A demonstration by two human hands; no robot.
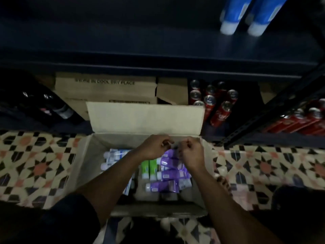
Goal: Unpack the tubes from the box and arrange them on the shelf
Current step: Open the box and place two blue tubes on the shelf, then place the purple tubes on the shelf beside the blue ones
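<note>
We hold our left hand (154, 147) and right hand (190, 153) close together over the open box (144, 118), at six o'clock from the shelf (140, 41). Both hands' fingers are curled; we cannot tell whether they pinch anything. Purple tubes (168, 173) lie in the box; blue tubes (232, 14) stand on the shelf at one o'clock.

Dim overall; shelf (158, 41) in deep shadow, edges blurred, wide-angle warped.
</note>
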